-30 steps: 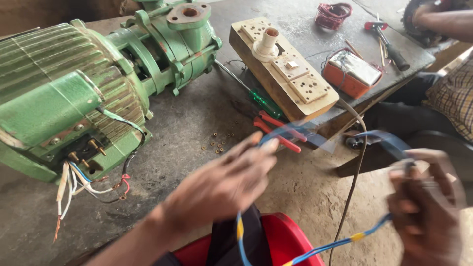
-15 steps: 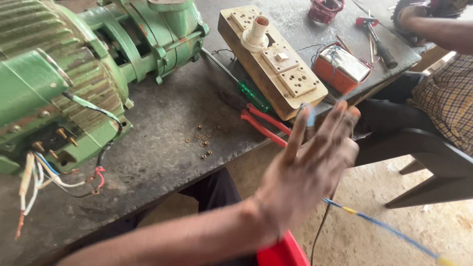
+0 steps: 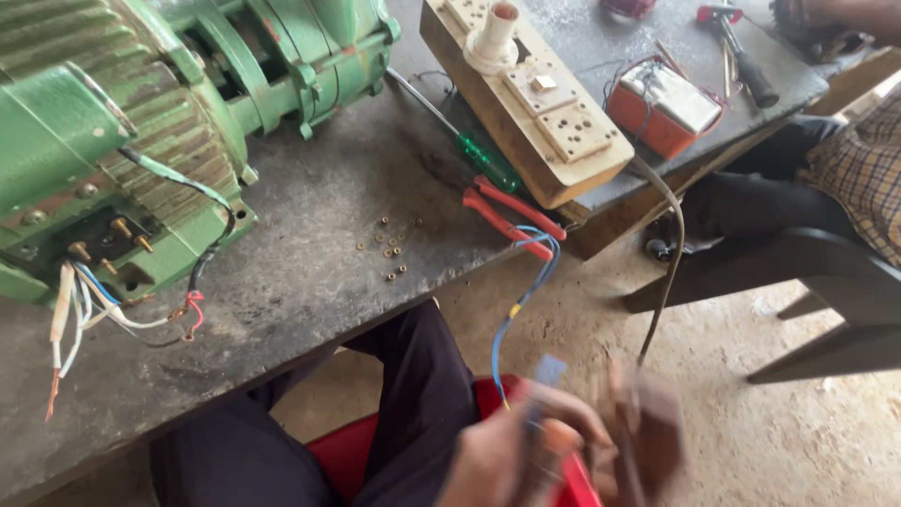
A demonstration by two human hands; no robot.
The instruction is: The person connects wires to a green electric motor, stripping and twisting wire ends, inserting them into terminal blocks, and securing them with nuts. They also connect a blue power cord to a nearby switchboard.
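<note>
Both my hands are low at the bottom edge, over my lap, and blurred by motion. My left hand [image 3: 497, 451] is closed around the lower end of a blue wire [image 3: 514, 310] with yellow marks. The wire hangs down from the red-handled pliers [image 3: 511, 214] at the bench edge. My right hand [image 3: 648, 432] is close beside the left, just below the hanging end of a grey cable [image 3: 671, 272]. Its grip is too blurred to read.
A green electric motor [image 3: 141, 113] with an open terminal box and loose wires [image 3: 84, 310] fills the left of the grey bench [image 3: 310, 282]. A wooden socket board [image 3: 535, 103], a green screwdriver [image 3: 483, 160], small brass nuts [image 3: 387, 249] and an orange box [image 3: 657, 108] lie there. Another person sits at right [image 3: 859, 174].
My hands dropped from the bench edge to my lap and came together. The blue wire now hangs from the pliers down into my left hand. The view shifted right and down.
</note>
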